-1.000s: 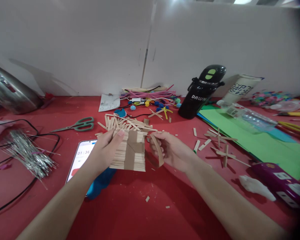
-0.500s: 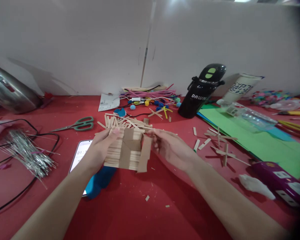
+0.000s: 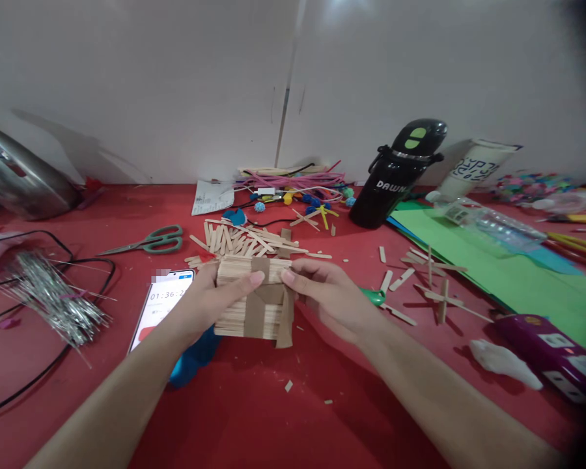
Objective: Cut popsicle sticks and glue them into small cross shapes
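Between my hands is a small structure of stacked wooden craft sticks, with brown cardboard strips across its face and along its right edge. My left hand grips its left side, the thumb lying across the front on the cardboard. At the upper right edge, my right hand pinches the structure between thumb and fingers; the fingertips behind are hidden. Loose craft sticks lie in a heap just behind it. A phone with a timer on its screen is partly covered by my left forearm, near a blue fuzzy piece.
Green-handled scissors and silver tinsel stems lie left. A black bottle stands at the back right, before green paper. Crossed sticks, a green-handled tool and a purple power strip are on the right.
The structure has shifted slightly right and down. My left thumb has moved onto its front, and my right hand has closed on its upper right edge. The green-handled tool shows more.
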### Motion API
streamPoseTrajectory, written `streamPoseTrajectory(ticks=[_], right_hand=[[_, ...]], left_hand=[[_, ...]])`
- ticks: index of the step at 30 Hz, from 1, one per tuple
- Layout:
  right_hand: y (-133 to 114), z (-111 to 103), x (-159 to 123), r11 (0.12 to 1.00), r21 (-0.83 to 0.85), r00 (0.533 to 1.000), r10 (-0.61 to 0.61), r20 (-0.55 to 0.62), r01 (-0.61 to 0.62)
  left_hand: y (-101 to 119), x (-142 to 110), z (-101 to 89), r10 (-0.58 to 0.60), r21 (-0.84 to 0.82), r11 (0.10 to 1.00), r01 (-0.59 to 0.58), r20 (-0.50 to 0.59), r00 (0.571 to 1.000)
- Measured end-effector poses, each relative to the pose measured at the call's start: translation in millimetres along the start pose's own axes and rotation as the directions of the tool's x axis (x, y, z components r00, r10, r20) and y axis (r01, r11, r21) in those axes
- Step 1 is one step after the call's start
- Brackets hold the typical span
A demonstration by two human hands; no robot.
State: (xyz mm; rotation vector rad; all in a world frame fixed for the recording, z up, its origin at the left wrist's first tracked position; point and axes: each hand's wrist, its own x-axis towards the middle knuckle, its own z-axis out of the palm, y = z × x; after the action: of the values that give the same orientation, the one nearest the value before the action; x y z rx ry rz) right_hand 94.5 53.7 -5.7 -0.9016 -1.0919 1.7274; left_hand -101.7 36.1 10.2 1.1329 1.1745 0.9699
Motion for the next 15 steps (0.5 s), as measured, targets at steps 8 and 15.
streamPoseTrajectory(ticks=[8,15], right_hand=[[-2.0,-5.5,1.6,0.996,0.060,0.996,0.066,0.059,-0.069],[-8.9,-18.9,6.5,0.998,-0.059,0.993,-0.011,-0.119,0.004]], left_hand=[[1.0,-1.8,-5.6,-0.055,-0.030,0.998,0.055,0.000,0.998],[2.7,-0.4,-8.4,-0.078,-0.103,0.992,0.072,-0.055,0.995]])
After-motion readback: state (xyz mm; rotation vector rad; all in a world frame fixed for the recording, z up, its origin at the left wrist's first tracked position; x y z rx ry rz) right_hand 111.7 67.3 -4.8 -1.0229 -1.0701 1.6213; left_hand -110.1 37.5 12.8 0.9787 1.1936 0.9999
